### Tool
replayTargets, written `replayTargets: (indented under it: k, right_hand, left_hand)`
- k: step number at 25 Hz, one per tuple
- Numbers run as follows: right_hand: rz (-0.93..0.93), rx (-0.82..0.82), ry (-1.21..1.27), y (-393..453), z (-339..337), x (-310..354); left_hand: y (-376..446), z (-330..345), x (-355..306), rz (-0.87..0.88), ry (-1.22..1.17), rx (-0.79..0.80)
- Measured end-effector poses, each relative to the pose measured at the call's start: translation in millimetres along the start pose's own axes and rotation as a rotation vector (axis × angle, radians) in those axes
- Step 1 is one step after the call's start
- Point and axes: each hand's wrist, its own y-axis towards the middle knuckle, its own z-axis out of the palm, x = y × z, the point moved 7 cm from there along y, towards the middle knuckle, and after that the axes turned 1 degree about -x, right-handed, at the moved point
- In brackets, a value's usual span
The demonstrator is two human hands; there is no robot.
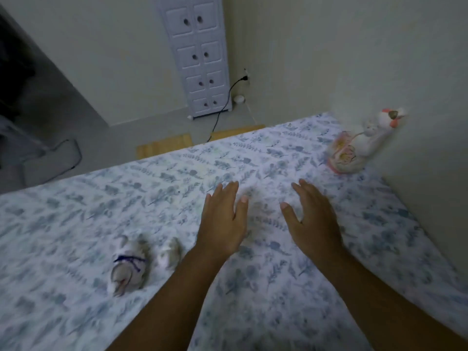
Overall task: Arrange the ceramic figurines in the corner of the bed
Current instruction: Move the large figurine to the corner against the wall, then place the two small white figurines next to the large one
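A tall white ceramic figurine point(359, 145) with pink trim and flower patterns stands in the far right corner of the bed point(76, 224), against the wall. A white figurine with a dark blue ribbon point(128, 268) lies on the sheet at lower left, and a smaller pale figurine point(169, 252) sits just right of it. My left hand point(222, 219) and my right hand point(312, 216) hover over the middle of the bed, palms down, fingers spread, holding nothing. Both are apart from every figurine. The frame is blurred.
The bed has a white sheet with blue leaf print. A wall point(430, 122) runs along its right side. Beyond the foot stand a white drawer cabinet point(200, 59), a black cable point(222, 107) and wooden boards point(164, 146) on the floor. Dark items point(50, 158) lie at left.
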Motion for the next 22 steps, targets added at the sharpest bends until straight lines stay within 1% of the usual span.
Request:
replayTargets:
  k: [1, 3, 5, 9, 11, 13, 15, 16, 20, 22]
  right_hand:
    - [-0.043, 0.085, -0.042, -13, 19, 23]
    - [-0.134, 0.198, -0.09, -39, 54, 67]
    - [-0.205, 0.275, -0.106, -67, 86, 108]
    - [-0.317, 0.417, -0.121, -109, 140, 164]
    - [-0.309, 0.492, -0.116, -119, 164, 178]
    - [-0.269, 0.551, -0.108, -121, 186, 185]
    - [-0.239, 0.56, -0.083, -120, 202, 189]
    - [-0.225, 0.533, -0.061, -117, 206, 189]
    - [-0.158, 0.409, 0.04, -110, 197, 186]
    - [-0.137, 0.342, 0.08, -110, 178, 175]
  left_hand:
    - [-21, -17, 20, -0.017, 0.054, -0.024]
    - [-58, -50, 55, -0.049, 0.128, -0.075]
    - [-92, -80, 89, -0.089, 0.16, -0.12]
    - [-130, -117, 148, -0.174, 0.251, -0.16]
    - [-136, -124, 172, -0.225, 0.278, -0.142]
    - [-136, -123, 190, -0.287, 0.226, -0.094]
    - [-134, -117, 201, -0.336, 0.082, -0.064]
    - [-132, -115, 203, -0.334, 0.025, -0.075]
    - [-130, -120, 205, -0.252, -0.06, -0.225]
    - [-124, -118, 199, -0.193, -0.124, -0.242]
